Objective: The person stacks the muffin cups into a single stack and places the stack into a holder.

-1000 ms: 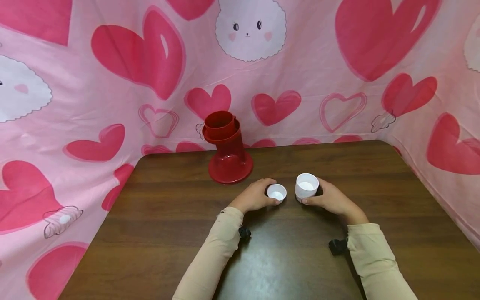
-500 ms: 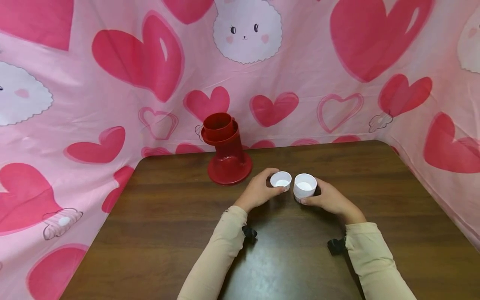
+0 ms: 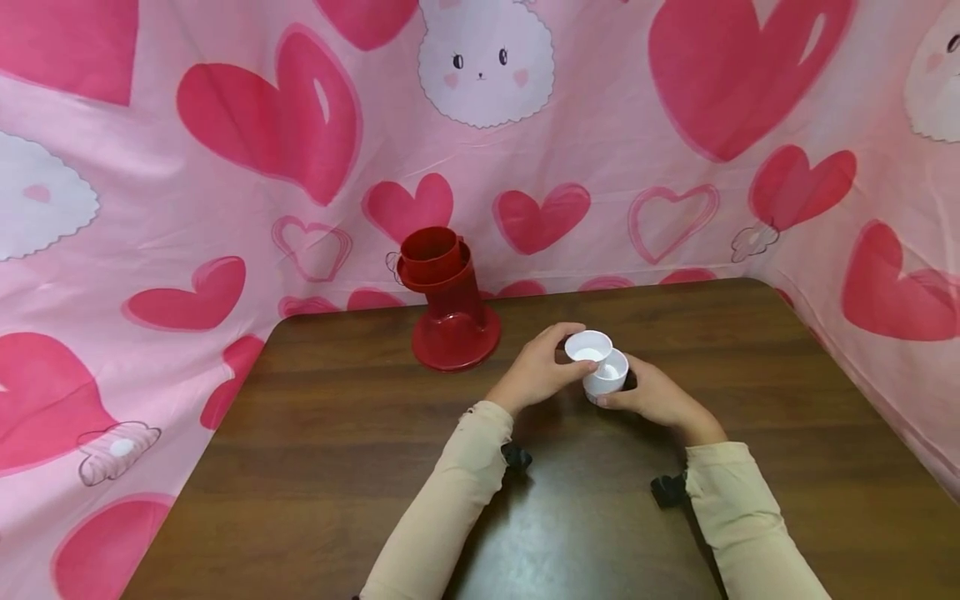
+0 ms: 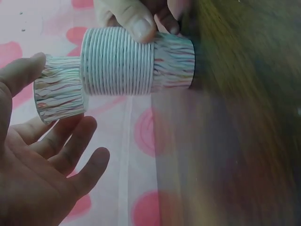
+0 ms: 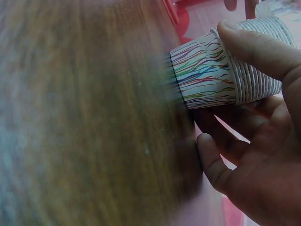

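My left hand (image 3: 536, 371) pinches a single small white paper cup (image 3: 588, 345) between thumb and fingers. Wavy coloured lines run along that cup's side in the left wrist view. Its base is at the open top of a stack of nested paper cups (image 3: 604, 379), slightly off to one side; whether they touch I cannot tell. The stack stands upright on the table, its many rims showing as ridges in the right wrist view. My right hand (image 3: 663, 396) grips this stack from the right, thumb on the near side.
A glossy red stand (image 3: 453, 321) with a round base and a tube-like top is at the table's back left. Pink cloth (image 3: 480, 150) printed with hearts hangs behind the brown wooden table (image 3: 337, 467) and at its sides.
My left hand has lifted the single paper cup from beside the stack and brought it rightward, over the stack's top. My right hand keeps holding the stack in nearly the same place.
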{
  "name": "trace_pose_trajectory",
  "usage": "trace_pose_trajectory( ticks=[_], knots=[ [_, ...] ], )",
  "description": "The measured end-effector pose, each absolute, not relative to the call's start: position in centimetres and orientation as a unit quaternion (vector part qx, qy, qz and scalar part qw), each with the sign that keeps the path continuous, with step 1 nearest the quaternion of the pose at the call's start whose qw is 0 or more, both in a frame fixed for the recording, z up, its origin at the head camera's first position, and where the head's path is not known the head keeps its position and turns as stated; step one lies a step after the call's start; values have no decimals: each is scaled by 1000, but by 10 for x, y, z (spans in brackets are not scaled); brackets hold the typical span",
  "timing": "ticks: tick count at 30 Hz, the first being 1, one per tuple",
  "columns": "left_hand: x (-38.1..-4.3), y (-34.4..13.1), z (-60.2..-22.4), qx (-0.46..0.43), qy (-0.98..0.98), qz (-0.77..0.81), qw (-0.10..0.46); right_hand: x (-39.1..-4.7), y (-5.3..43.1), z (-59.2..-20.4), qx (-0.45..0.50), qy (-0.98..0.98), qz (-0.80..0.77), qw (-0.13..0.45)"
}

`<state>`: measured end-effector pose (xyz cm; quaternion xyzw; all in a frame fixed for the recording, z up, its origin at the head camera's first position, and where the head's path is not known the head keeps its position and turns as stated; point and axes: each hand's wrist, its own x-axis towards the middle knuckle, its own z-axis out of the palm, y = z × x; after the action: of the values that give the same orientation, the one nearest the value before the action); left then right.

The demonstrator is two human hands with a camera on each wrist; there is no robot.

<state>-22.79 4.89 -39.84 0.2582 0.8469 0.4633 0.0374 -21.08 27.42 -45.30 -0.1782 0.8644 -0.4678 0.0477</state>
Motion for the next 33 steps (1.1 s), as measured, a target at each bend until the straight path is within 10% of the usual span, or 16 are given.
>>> trace_pose_trajectory(
  ticks=[33],
  knots=[
    [-221, 69, -411, 255, 884, 386, 64, -209, 273, -450, -171, 866, -466, 51]
  ],
)
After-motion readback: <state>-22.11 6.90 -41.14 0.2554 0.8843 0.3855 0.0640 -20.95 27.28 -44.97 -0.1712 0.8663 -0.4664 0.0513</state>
